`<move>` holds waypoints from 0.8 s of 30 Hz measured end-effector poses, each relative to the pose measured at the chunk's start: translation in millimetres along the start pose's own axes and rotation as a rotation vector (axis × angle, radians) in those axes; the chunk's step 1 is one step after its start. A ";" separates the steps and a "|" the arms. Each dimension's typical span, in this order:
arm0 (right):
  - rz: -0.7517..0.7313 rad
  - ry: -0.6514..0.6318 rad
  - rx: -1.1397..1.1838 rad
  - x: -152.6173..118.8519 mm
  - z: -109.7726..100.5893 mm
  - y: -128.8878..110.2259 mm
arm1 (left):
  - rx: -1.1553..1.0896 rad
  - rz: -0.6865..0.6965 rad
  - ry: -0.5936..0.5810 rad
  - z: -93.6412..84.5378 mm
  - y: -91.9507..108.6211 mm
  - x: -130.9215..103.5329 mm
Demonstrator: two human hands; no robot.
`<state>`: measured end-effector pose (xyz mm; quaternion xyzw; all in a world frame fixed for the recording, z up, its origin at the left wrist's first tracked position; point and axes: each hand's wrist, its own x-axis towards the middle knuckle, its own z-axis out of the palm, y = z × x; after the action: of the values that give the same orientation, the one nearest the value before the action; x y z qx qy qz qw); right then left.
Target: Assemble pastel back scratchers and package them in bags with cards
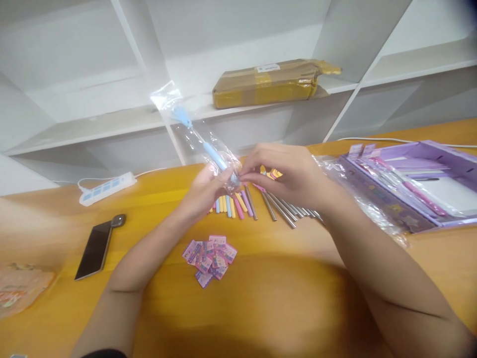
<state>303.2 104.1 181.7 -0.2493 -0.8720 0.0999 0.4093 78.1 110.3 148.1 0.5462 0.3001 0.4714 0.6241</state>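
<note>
A clear plastic bag (194,132) holds a light blue stick-like item (214,155) with a thin metal shaft and a blue claw-shaped end at its upper left. My left hand (210,186) is closed around the lower end of the bag. Beside it, my right hand (278,169) pinches at the same end, thumb and index finger together. Under the hands lie coloured sticks (238,205) and metal tubes (285,211), partly hidden. Nearer to me on the table is a loose pile of small pink and purple cards (211,258).
On the right stands an open purple box (428,174) with bagged pink items, beside clear bags (357,199). A taped brown package (264,83) rests on the shelf. At left are a power strip (108,189), a dark phone (94,248) and an orange bag (22,288).
</note>
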 end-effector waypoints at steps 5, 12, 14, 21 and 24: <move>0.050 0.004 -0.026 -0.4 3.4 2.1 | -0.008 0.028 -0.037 -1.7 -1.7 -0.3; 0.055 0.001 -0.008 -0.1 5.5 3.7 | 0.231 0.129 -0.161 -6.4 2.2 0.3; 0.076 0.001 0.011 0.1 7.1 1.2 | 0.256 0.123 -0.199 -8.2 2.5 1.1; 0.489 -0.170 0.310 -35.9 44.0 -4.5 | 0.269 -0.067 -0.295 -17.8 -25.9 -29.2; 0.634 -0.402 0.594 -73.8 78.6 -4.0 | 0.295 -0.146 -0.252 -21.0 -58.7 -64.9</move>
<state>281.6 64.9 83.5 -0.3509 -0.7486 0.5110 0.2355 50.3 61.5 77.7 0.6631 0.3239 0.3039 0.6025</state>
